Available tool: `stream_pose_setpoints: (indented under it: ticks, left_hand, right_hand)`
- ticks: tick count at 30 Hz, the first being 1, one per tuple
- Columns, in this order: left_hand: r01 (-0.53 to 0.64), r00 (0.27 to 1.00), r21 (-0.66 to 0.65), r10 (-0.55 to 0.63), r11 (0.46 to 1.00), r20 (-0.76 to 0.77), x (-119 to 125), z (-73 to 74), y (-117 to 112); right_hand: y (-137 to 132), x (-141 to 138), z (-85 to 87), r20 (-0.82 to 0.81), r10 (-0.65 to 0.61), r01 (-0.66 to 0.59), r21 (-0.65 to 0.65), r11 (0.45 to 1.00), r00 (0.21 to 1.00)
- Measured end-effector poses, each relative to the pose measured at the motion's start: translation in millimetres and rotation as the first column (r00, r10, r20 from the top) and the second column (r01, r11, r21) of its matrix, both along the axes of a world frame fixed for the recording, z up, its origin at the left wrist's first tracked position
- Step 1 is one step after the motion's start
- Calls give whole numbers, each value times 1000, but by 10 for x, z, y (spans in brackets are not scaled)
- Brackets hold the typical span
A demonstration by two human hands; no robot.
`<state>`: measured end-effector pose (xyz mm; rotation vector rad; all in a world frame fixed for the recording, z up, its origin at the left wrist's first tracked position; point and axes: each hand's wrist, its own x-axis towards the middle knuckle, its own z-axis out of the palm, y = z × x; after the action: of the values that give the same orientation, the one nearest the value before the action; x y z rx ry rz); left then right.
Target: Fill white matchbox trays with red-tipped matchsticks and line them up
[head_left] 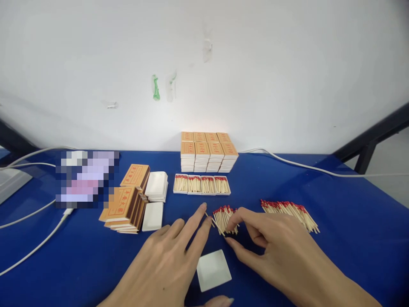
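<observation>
On the blue table [335, 256] my left hand [166, 264] lies with fingers stretched out, its fingertips touching the left side of a small bunch of red-tipped matches [225, 218]. My right hand [281, 251] curls its fingers and thumb round the right side of the same bunch. An empty white tray [213, 269] lies between my hands, just below the bunch. A larger pile of matches [290, 212] lies to the right.
Several filled trays [202, 184] sit in a row before stacked matchboxes [207, 152]. At the left lie orange sleeves [126, 207], white empty trays [156, 185], a blurred object [84, 179] and white cables [35, 247]. A white wall stands behind.
</observation>
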<state>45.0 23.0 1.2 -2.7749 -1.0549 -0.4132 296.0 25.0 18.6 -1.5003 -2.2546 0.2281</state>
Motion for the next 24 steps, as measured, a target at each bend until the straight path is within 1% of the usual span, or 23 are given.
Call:
stream_pose_setpoints:
  ticks: [6, 10, 14, 20, 24]
  left_hand:
    - [8, 1000, 8, -8, 1000, 4, -27, -19, -26]
    - [54, 999, -29, -54, 998, 10, -32, -18, -24]
    - [60, 998, -37, -59, 998, 26, -43, -5, -20]
    - [80, 995, -17, -79, 997, 58, -43, -4, -16]
    - [73, 996, -22, -72, 997, 49, -42, 12, -23]
  right_hand:
    - [24, 74, -17, -30, 81, -81, -11, 997, 996]
    - [36, 46, -48, -31, 103, -104, -46, 993, 994]
    - [30, -8, -64, -32, 94, -97, -93, 991, 995]
    - [21, -49, -120, -105, 107, -113, -53, 992, 989]
    - [9, -62, -117, -131, 117, -122, -26, 992, 984]
